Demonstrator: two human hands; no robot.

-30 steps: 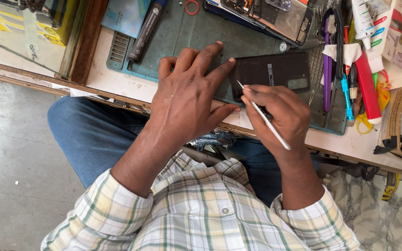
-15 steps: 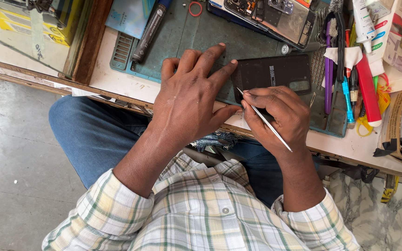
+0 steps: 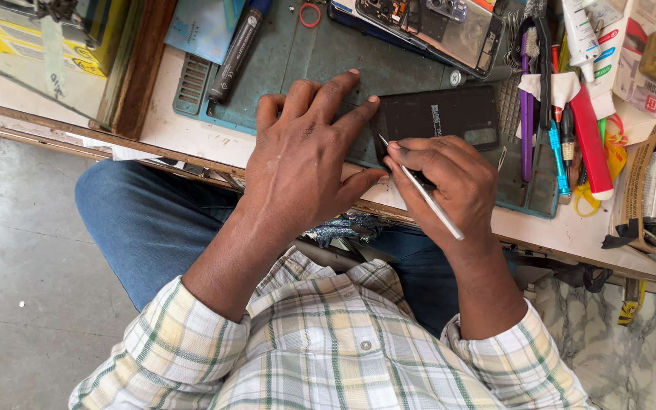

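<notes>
Little changed over the last second: left hand (image 3: 305, 163) still spread flat at centre frame, fingers wide, fingertips pressing the left end of the black phone (image 3: 438, 114) on the green mat (image 3: 298, 53); right hand (image 3: 449, 182) still just right of it, fingers pinched narrow round a thin metal tool (image 3: 423, 190). Tool tip resting at the phone's lower left edge, just beside the left index fingertip, a touch closer in than a second ago, shaft slanting down to the lower right across the knuckles. Phone unmoved, lying flat and lengthwise across the mat right of centre, back up; no gap visible along its edge, so probably prying only begun and the cover still seated. Around: a second, opened phone (image 3: 434, 23) at the top of the frame, a black marker (image 3: 233, 53) at upper left, a red ring (image 3: 310, 14) near it, pens and tools (image 3: 563, 129) crowded at the right side of the table (image 3: 168, 125).
</notes>
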